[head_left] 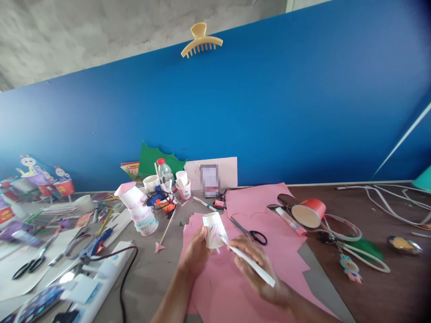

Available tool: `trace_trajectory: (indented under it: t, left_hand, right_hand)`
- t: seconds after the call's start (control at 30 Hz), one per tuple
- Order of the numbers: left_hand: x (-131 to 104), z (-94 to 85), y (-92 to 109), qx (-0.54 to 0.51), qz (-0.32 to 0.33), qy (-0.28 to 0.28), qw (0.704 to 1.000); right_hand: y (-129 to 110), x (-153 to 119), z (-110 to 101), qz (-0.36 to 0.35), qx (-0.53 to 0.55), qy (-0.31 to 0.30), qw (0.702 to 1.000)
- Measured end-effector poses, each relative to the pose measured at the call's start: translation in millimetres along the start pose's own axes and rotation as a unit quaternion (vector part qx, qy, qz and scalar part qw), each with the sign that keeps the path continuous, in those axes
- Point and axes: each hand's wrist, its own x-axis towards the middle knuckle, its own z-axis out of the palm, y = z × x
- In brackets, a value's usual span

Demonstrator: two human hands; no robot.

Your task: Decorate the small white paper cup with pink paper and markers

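Head view is showing the left hand (197, 253) closing its grip around a small paper cup (214, 229) above the pink paper (269, 215) on the desk (151, 273), while the right hand (259, 267) is pinching a white paper strip (251, 262) touching the cup, black-handled scissors (251, 232) lying just beyond.

White paper cup (214, 229), small, pink scribble marks on its side, held tilted w/ rim toward upper left, above pink paper sheet. White paper strip (251, 264), long & narrow, one end touching cup's side, runs diagonally down-right approx. across the fingers, free end past them.
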Motion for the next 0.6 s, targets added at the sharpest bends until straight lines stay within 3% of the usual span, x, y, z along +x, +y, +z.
trace_trajectory:
  t: [0.17,0.6]
  left_hand:
    - [-0.7,0.1,3.5,0.015,-0.011,-0.005,1.000]
    - [-0.4,0.0,4.1,0.005,0.000,-0.019,1.000]
  right_hand:
    - [10.4,1.9,-3.6,0.066,0.026,0.047,0.996]
    - [6.7,-1.4,0.8,0.038,0.007,0.014,0.999]
